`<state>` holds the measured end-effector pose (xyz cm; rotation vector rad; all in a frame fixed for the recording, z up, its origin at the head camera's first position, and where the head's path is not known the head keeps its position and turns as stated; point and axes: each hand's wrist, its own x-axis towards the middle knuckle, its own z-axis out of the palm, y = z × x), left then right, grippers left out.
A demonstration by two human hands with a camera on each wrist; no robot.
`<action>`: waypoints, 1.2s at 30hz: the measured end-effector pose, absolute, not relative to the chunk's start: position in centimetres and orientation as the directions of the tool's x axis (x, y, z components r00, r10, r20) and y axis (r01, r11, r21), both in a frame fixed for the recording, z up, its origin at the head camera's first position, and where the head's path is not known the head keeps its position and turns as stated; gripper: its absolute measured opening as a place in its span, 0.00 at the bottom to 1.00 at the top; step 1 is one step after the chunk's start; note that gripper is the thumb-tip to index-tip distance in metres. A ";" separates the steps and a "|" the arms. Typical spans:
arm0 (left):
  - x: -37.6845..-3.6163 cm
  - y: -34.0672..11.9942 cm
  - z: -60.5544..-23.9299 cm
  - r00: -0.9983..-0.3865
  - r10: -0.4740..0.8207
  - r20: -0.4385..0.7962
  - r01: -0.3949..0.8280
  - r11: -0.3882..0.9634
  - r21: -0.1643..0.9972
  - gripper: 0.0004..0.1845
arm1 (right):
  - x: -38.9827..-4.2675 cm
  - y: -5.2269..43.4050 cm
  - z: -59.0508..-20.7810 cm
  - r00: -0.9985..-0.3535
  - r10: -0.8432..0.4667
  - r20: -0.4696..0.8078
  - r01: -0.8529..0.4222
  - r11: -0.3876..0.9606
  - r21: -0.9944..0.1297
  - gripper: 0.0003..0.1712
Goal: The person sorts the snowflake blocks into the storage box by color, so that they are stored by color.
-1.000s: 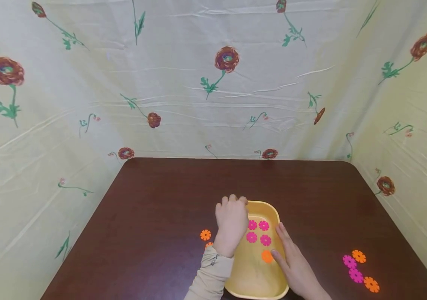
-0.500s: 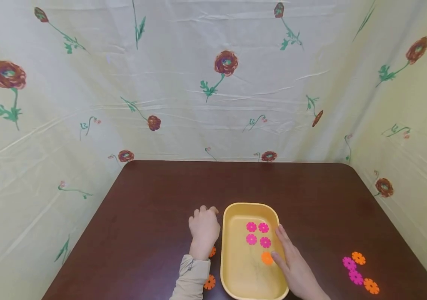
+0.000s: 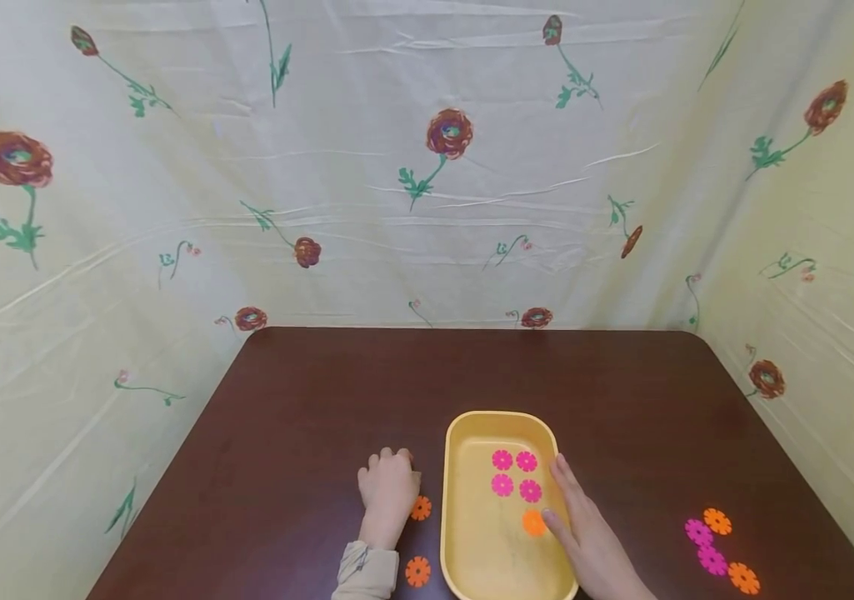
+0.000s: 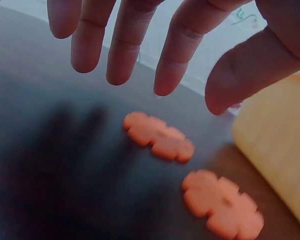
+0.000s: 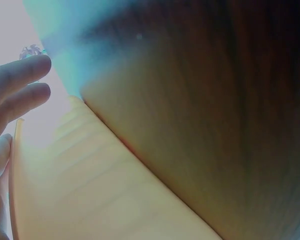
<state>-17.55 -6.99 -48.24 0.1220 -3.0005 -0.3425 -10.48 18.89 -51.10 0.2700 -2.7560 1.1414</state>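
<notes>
Hovering above the dark table (image 3: 307, 417), my left hand (image 3: 387, 492) hangs with fingers (image 4: 122, 45) loosely spread, grasping nothing; 2 orange flower discs lie beneath it, the farther orange disc (image 4: 159, 136) and the nearer orange disc (image 4: 222, 202), just left of the yellow tray (image 3: 464, 467). My right hand (image 3: 584, 533) rests flat, fingers straight, along the tray's right rim, its thumb touching the orange disc in the tray (image 3: 534, 522). 4 pink discs (image 3: 516, 473) sit clustered in the tray beyond it. Well apart, at the table's right side, lies a mixed group of 2 pink and 2 orange discs (image 3: 715, 542).
</notes>
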 end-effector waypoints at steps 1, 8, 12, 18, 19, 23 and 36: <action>-17.5 -7.1 -48.5 -0.990 -0.095 0.107 -0.068 0.971 0.231 0.11 | -10.5 18.9 -51.1 -0.973 -0.109 0.203 -0.221 0.696 -0.684 0.35; -17.1 -7.5 -49.4 -0.989 -0.090 0.120 -0.061 0.973 0.224 0.18 | -10.4 18.8 -51.1 -0.969 -0.108 0.221 -0.232 0.701 -0.674 0.35; -17.2 -7.7 -49.6 -0.989 -0.080 0.126 -0.050 0.973 0.224 0.19 | -10.4 18.8 -51.1 -0.968 -0.106 0.227 -0.234 0.705 -0.670 0.35; -17.5 -7.9 -49.4 -0.989 -0.058 0.136 -0.025 0.974 0.227 0.18 | -10.5 18.9 -51.2 -0.968 -0.102 0.229 -0.233 0.705 -0.670 0.35; -17.5 -7.9 -49.3 -0.989 -0.054 0.138 -0.022 0.974 0.224 0.18 | -10.5 18.9 -51.2 -0.968 -0.104 0.228 -0.233 0.705 -0.669 0.35; -17.7 -7.9 -49.3 -0.990 -0.050 0.133 -0.020 0.975 0.220 0.21 | -10.5 18.9 -51.2 -0.970 -0.105 0.218 -0.228 0.704 -0.672 0.35; -17.8 -8.0 -48.7 -0.993 -0.058 0.103 -0.025 0.954 0.298 0.10 | -10.5 19.0 -51.3 -0.968 -0.113 0.224 -0.237 0.705 -0.668 0.35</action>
